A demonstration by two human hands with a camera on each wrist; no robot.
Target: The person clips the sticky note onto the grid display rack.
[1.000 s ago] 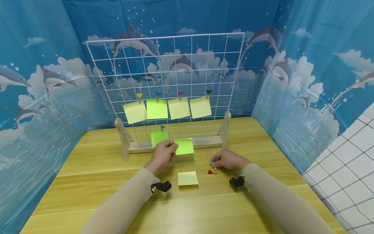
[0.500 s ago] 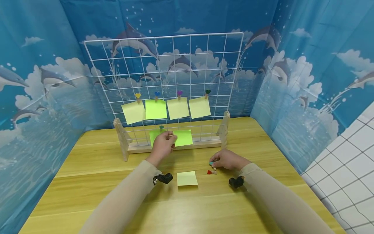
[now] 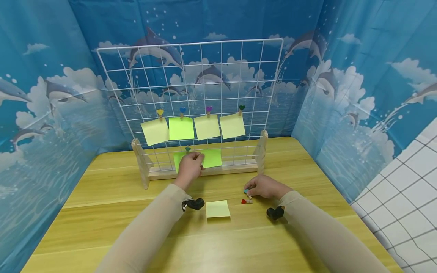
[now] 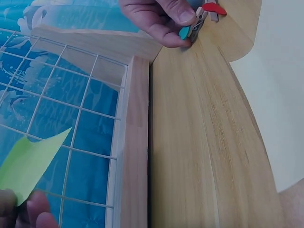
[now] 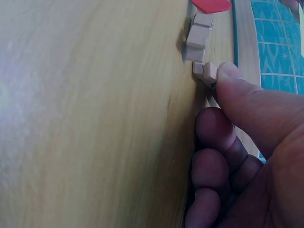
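Observation:
My left hand (image 3: 189, 167) pinches a bright green sticky note (image 3: 212, 157) by its left edge, holding it up at the lower part of the white wire grid (image 3: 232, 91). In the left wrist view that note (image 4: 31, 161) is slightly curled in front of the wires. Down on the table, my right hand (image 3: 265, 186) pinches a small wooden clothespin with a teal heart (image 3: 246, 191). The right wrist view shows its wooden end (image 5: 209, 72) at the thumb tip. Beside it lies a clothespin with a red heart (image 3: 244, 201).
Several notes (image 3: 181, 128) hang on the grid from heart clothespins. Another green note (image 3: 176, 158), under a teal heart clip (image 3: 187, 148), is partly hidden by my left hand. A pale yellow note (image 3: 217, 209) lies on the wooden table (image 3: 239, 242). Wooden feet (image 3: 261, 151) support the grid.
My left hand has lifted the green note up and forward to the grid's lower rows, then shifted it slightly left. My right hand stays at the teal-heart clothespin.

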